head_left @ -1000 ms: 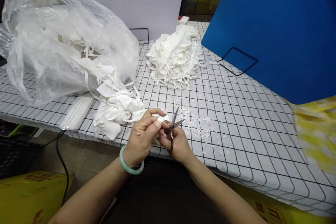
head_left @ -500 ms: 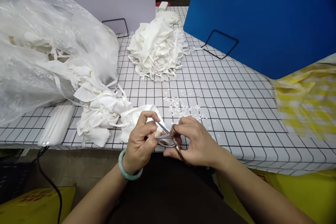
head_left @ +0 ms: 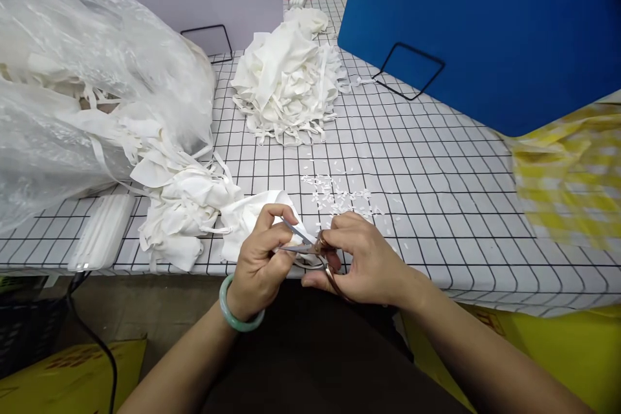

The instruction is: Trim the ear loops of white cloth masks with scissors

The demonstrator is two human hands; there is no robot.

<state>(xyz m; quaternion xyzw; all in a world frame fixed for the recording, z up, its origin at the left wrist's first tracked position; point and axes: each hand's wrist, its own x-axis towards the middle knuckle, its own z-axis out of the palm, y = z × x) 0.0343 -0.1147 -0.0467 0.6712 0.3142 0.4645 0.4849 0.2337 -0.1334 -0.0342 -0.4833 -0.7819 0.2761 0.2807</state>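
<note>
The right hand [head_left: 363, 259] is gripping parted scissors [head_left: 318, 250]; the left hand [head_left: 264, 257] is curling its fingers beside a white cloth piece [head_left: 242, 220], whether pinching it I can't tell. Clippings [head_left: 334, 197] are lying just beyond the fingers, so some snipping seems done; the heap [head_left: 182, 200] leftward is probably remaining.

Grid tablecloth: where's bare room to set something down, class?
Bare: a broad patch between white snippets, blue panel and yellow checked cloth; another between far fabric pile and near fabric heap. Crowded: left side, under plastic bag; front middle, around left hand and right hand.
</note>
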